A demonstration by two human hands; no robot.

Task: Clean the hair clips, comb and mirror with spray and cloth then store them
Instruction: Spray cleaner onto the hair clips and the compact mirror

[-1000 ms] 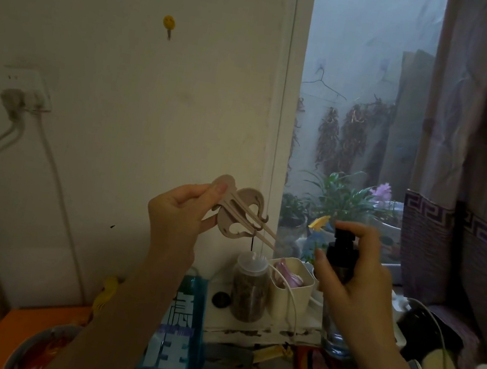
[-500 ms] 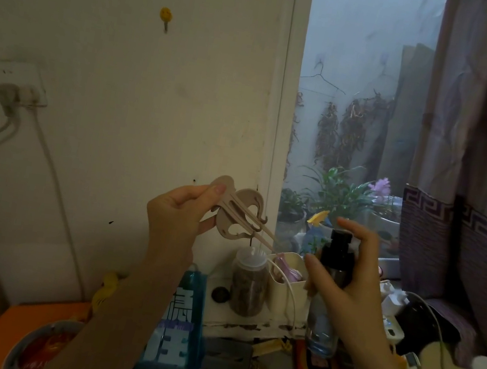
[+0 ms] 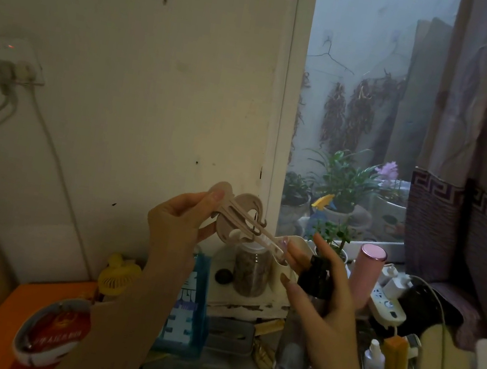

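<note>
Left hand (image 3: 179,225) pinched beige hair clip (image 3: 237,220) at its upper end, prongs slanting down-right toward spray bottle (image 3: 304,323). Right hand (image 3: 324,297) gripped bottle, black nozzle just below prong tips. I judged spraying next; left hand nearer clip.

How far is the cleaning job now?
Early stage. Nothing looks finished or stored yet. In hand: the left hand pinches a beige hair clip, and the right hand holds the spray bottle beside it. Left: wiping this clip, then the rest; no cloth, comb or mirror is clearly visible.
</note>
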